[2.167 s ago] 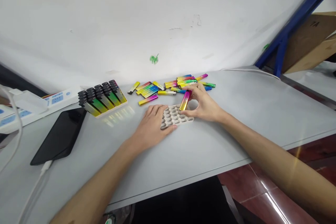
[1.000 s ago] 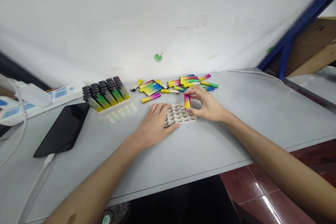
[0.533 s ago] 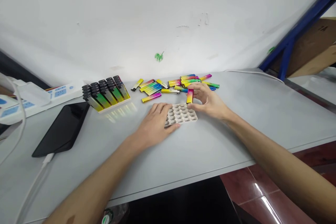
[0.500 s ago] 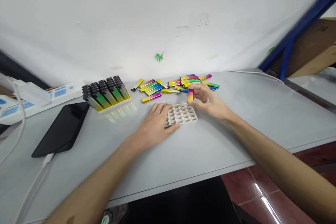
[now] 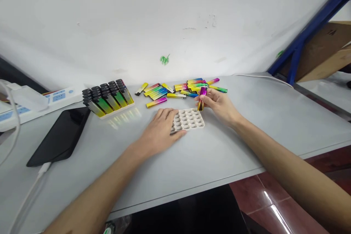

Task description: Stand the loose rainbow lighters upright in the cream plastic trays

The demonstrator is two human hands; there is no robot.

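My left hand (image 5: 161, 129) spans the left end of a white tray with rows of holes (image 5: 189, 120), its thumb along the near edge and its fingers at the far side. The palm hides part of the tray; the visible holes have nothing in them. Between thumb and fingers, my right hand (image 5: 219, 104) pinches a shiny magenta-to-gold lighter (image 5: 202, 99). It stands nearly upright, with its lower end at the tray's far right corner; I cannot tell whether it touches the tray. Just behind lie several loose shiny lighters (image 5: 157, 103) in mixed colours.
On the left, a second holder (image 5: 117, 110) carries rows of upright lighters with black tops (image 5: 113, 98). A black phone (image 5: 60, 135) on a white cable lies nearer, beside white power strips (image 5: 59, 97). The wall runs along the back; a blue frame (image 5: 294, 62) rises at right.
My right hand has tilted the lighter, so more of its length shows and its lower end sits at the tray's far right corner. My left hand keeps its place on the tray.
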